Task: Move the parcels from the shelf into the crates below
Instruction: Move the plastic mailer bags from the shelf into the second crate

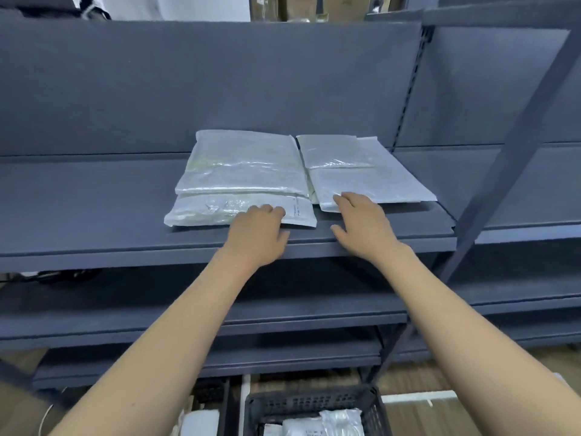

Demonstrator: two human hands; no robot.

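White plastic parcels lie in two stacks on the dark grey shelf (94, 196). In the left stack a large parcel (242, 162) lies on a lower parcel (213, 212). My left hand (257, 234) rests on that lower parcel's front edge, fingers curled over it. The right stack has a small parcel (333, 151) on a wider one (371, 184). My right hand (361, 225) touches the wide parcel's front corner with spread fingers. A black crate (314, 401) below holds several white parcels.
More grey shelves (283, 313) run under the top one. A slanted upright post (515, 146) stands at the right. A second crate (207, 394) shows at the bottom left of the black one. Wooden floor is at the lower right.
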